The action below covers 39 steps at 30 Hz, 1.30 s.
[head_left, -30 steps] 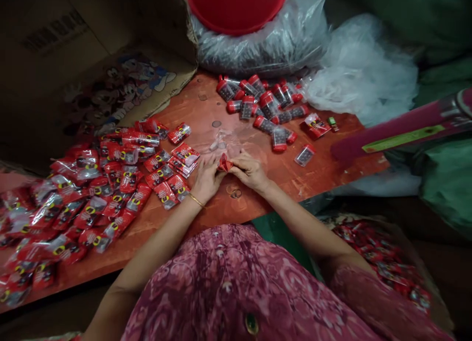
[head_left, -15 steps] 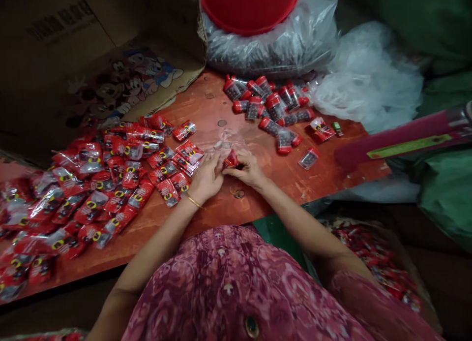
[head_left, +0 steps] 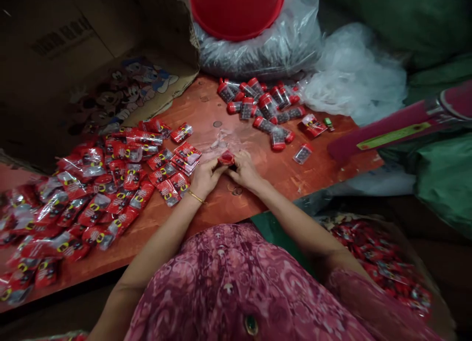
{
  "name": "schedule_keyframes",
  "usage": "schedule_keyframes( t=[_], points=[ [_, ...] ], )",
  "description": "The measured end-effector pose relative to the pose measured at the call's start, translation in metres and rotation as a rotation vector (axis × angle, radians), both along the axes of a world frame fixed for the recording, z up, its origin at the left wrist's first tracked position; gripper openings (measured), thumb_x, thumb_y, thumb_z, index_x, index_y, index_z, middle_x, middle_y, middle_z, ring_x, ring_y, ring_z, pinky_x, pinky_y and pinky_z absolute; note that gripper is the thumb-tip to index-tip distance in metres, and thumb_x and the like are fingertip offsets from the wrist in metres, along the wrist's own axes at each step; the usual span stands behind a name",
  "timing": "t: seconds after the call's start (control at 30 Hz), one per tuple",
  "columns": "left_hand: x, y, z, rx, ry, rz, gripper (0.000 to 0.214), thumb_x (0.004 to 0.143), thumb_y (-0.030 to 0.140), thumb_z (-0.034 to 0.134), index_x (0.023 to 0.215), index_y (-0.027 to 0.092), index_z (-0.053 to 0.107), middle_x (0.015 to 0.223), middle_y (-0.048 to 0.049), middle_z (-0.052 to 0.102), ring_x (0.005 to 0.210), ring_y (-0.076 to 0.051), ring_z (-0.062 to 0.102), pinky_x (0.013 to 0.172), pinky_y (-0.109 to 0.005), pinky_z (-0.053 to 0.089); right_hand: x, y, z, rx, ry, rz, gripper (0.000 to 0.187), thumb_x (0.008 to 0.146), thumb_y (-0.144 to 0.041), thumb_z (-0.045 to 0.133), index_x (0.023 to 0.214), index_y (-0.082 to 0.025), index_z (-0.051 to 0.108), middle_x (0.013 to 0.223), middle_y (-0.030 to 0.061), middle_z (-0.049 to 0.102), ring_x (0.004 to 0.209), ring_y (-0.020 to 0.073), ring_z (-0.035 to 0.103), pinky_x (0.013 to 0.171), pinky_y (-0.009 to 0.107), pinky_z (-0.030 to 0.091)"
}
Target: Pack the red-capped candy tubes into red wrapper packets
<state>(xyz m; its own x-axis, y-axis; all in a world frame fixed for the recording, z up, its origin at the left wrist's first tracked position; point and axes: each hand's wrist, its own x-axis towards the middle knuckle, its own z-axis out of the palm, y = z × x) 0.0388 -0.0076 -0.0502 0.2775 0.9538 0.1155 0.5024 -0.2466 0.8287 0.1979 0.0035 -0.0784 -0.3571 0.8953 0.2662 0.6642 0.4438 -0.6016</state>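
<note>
Between my two hands, over the red tabletop, is a small red packet (head_left: 226, 158), its lower part covered by my fingers. My left hand (head_left: 205, 177), with a gold bangle at the wrist, pinches its left side. My right hand (head_left: 244, 170) grips its right side, thumb bent toward the other thumb. Just left of my left hand lie flat red printed packets (head_left: 187, 155) in a small stack. Farther left spreads a heap of filled red packets (head_left: 94, 203). Clear tubes with red caps (head_left: 267, 107) lie in a loose pile beyond my right hand.
An open cardboard box (head_left: 147, 92) lies on its side at the back left. A red basin (head_left: 238, 16) rests on a stuffed plastic bag (head_left: 258, 55). A magenta pole (head_left: 398, 129) slants in from the right. Below right, a container holds more red packets (head_left: 379, 262).
The view has shifted slightly, so the background sits a little further left. My hands have drawn closer around the red packet, thumbs now meeting below it.
</note>
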Motion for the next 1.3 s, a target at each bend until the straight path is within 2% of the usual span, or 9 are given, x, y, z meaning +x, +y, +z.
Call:
schedule_keyframes(
  t=[0.13, 0.27, 0.47, 0.67, 0.83, 0.97, 1.03, 1.13, 1.3],
  points=[
    [0.002, -0.001, 0.002, -0.057, -0.079, 0.079, 0.023, 0.077, 0.037, 0.059, 0.078, 0.016, 0.068, 0.066, -0.0017, 0.064, 0.060, -0.013, 0.053, 0.059, -0.024, 0.041, 0.000, 0.004, 0.012, -0.069, -0.007, 0.086, 0.011, 0.074, -0.027, 0.059, 0.078, -0.016, 0.058, 0.078, 0.0062, 0.060, 0.077, 0.0207, 0.048, 0.078, 0.037, 0.036],
    [0.008, 0.000, 0.012, -0.058, -0.389, 0.242, 0.030, 0.078, 0.044, 0.054, 0.070, 0.016, 0.060, 0.063, 0.0009, 0.056, 0.057, -0.010, 0.046, 0.056, -0.022, 0.039, -0.003, -0.001, 0.031, -0.230, 0.138, 0.172, 0.012, 0.076, -0.025, 0.054, 0.084, -0.016, 0.056, 0.068, 0.0008, 0.055, 0.064, 0.0151, 0.047, 0.063, 0.028, 0.039],
    [0.013, 0.005, 0.025, -0.146, -0.619, 0.414, 0.040, 0.075, 0.050, 0.055, 0.054, 0.017, 0.045, 0.052, 0.0051, 0.038, 0.050, -0.007, 0.032, 0.050, -0.021, 0.031, -0.015, -0.018, 0.046, -0.335, 0.301, 0.107, 0.006, 0.073, -0.023, 0.049, 0.072, -0.018, 0.052, 0.060, -0.0038, 0.048, 0.054, 0.0106, 0.042, 0.051, 0.022, 0.032],
    [0.015, 0.007, 0.042, -0.025, -0.346, 0.552, 0.045, 0.079, 0.045, 0.053, 0.047, 0.018, 0.035, 0.047, 0.0054, 0.029, 0.049, -0.008, 0.027, 0.048, -0.022, 0.026, -0.029, -0.029, 0.048, -0.286, 0.243, -0.121, 0.011, 0.070, -0.024, 0.047, 0.061, -0.020, 0.045, 0.054, -0.0030, 0.048, 0.052, 0.0118, 0.042, 0.049, 0.023, 0.030],
    [0.015, 0.006, 0.044, -0.067, -0.253, 0.566, 0.041, 0.082, 0.034, 0.050, 0.047, 0.019, 0.035, 0.044, 0.0058, 0.030, 0.047, -0.009, 0.028, 0.048, -0.023, 0.025, -0.031, -0.031, 0.048, -0.163, 0.109, -0.161, 0.012, 0.070, -0.023, 0.045, 0.058, -0.021, 0.042, 0.051, -0.0011, 0.047, 0.048, 0.0126, 0.039, 0.048, 0.025, 0.026],
    [-0.001, 0.017, 0.048, 0.100, -0.183, 0.665, 0.034, 0.081, 0.030, 0.052, 0.051, 0.018, 0.041, 0.048, 0.0060, 0.037, 0.051, -0.009, 0.032, 0.052, -0.023, 0.026, -0.025, -0.037, 0.045, -0.137, 0.052, -0.176, 0.014, 0.068, -0.023, 0.045, 0.055, -0.021, 0.039, 0.048, -0.0014, 0.044, 0.046, 0.0123, 0.036, 0.048, 0.026, 0.023],
    [-0.011, 0.029, 0.053, 0.155, -0.246, 0.740, 0.035, 0.082, 0.029, 0.052, 0.050, 0.018, 0.039, 0.048, 0.0063, 0.034, 0.051, -0.009, 0.030, 0.052, -0.023, 0.025, -0.022, -0.041, 0.043, -0.180, 0.092, -0.171, 0.016, 0.068, -0.024, 0.047, 0.054, -0.021, 0.038, 0.047, -0.0021, 0.043, 0.045, 0.0118, 0.036, 0.047, 0.026, 0.022],
    [-0.015, 0.046, 0.061, 0.068, -0.425, 0.687, 0.037, 0.082, 0.028, 0.052, 0.050, 0.018, 0.038, 0.049, 0.0063, 0.033, 0.050, -0.008, 0.029, 0.050, -0.022, 0.025, -0.020, -0.044, 0.041, -0.163, 0.141, -0.118, 0.019, 0.067, -0.026, 0.048, 0.053, -0.021, 0.036, 0.049, -0.0024, 0.044, 0.046, 0.0112, 0.037, 0.047, 0.025, 0.024],
    [0.011, 0.045, 0.064, -0.269, -0.588, 0.320, 0.027, 0.078, 0.029, 0.057, 0.055, 0.016, 0.049, 0.052, 0.0051, 0.043, 0.051, -0.007, 0.038, 0.052, -0.020, 0.033, -0.023, -0.041, 0.044, 0.030, 0.101, 0.001, 0.015, 0.064, -0.022, 0.045, 0.053, -0.021, 0.035, 0.048, -0.0017, 0.042, 0.048, 0.0124, 0.036, 0.053, 0.028, 0.028]
  ],
)
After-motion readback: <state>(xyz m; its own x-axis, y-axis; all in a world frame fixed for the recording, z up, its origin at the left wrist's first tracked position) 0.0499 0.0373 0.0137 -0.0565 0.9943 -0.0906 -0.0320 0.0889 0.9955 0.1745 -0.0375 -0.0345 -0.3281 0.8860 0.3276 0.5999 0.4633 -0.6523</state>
